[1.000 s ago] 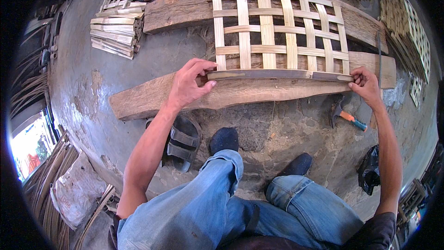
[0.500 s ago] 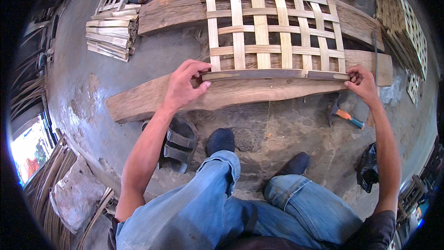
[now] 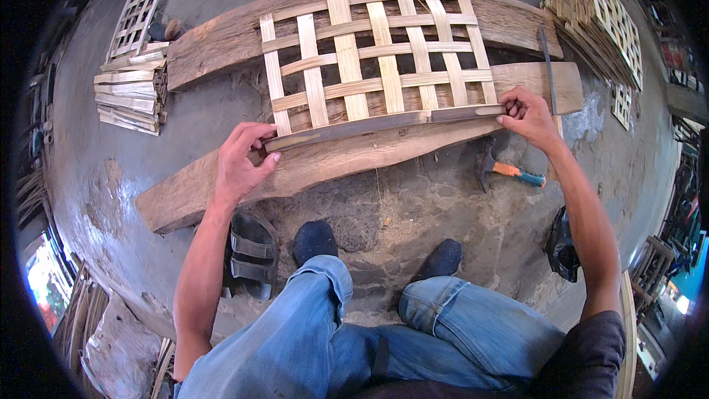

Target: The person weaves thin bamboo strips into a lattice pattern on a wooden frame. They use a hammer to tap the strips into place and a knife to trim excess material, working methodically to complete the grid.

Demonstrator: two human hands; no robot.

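1. While pinching the near strip [image 3: 384, 124] at its left end, left hand [image 3: 240, 162] rests on the front plank [image 3: 347, 166].
2. Right hand [image 3: 528, 114] clenched on the same strip's right end, beside the lattice's corner.
3. Strip stretched between both hands, along the near edge of the woven bamboo lattice [image 3: 377, 59].
4. Lattice laid flat across two planks on the concrete floor [image 3: 458, 214].
5. Hammer [image 3: 506, 170] on the floor just below the right hand; bundle of slats [image 3: 131, 92] well left.

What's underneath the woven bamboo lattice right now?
The lattice lies across two rough wooden planks, the far one and the near one, with grey floor between them. What the strips themselves cover cannot be seen.
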